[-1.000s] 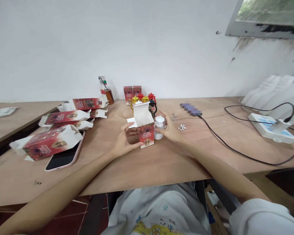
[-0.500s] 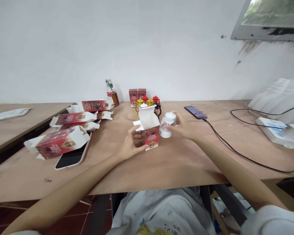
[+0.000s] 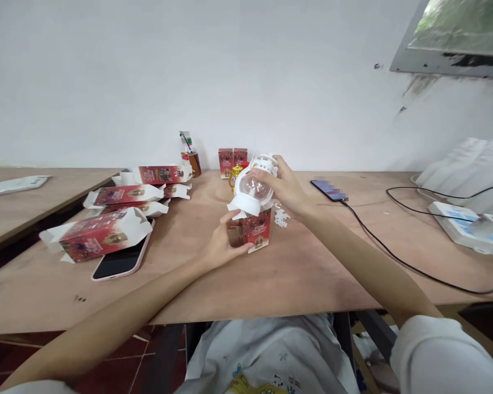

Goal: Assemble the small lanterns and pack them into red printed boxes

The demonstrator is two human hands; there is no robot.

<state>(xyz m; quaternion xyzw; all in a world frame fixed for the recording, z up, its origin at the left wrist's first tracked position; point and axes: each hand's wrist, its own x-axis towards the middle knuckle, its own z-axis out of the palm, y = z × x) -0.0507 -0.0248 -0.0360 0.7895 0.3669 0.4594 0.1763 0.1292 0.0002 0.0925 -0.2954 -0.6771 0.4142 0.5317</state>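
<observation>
My left hand (image 3: 224, 242) grips a red printed cardboard box (image 3: 256, 230) by its left side, and the box stands upright on the table. A small white lantern (image 3: 252, 189) with a clear globe is in my right hand (image 3: 285, 189), fingers closed around its upper part. The lantern is tilted, its white base just over the top of the box and covering the opening. Behind it a gold lantern (image 3: 235, 176) shows in part; other lanterns there are mostly hidden. Small white pieces (image 3: 281, 215) lie just right of the box.
Several open red boxes (image 3: 101, 236) lie at the left, one partly over a pink-edged phone (image 3: 121, 264). Two closed red boxes (image 3: 232, 160) stand by the wall. A bottle (image 3: 194, 163) is behind. At the right are a phone (image 3: 328, 190) on a black cable and a power strip (image 3: 468, 225).
My right hand has lifted the white lantern off the table and brought it left over the box, tilting it. My left hand has kept its hold on the box.
</observation>
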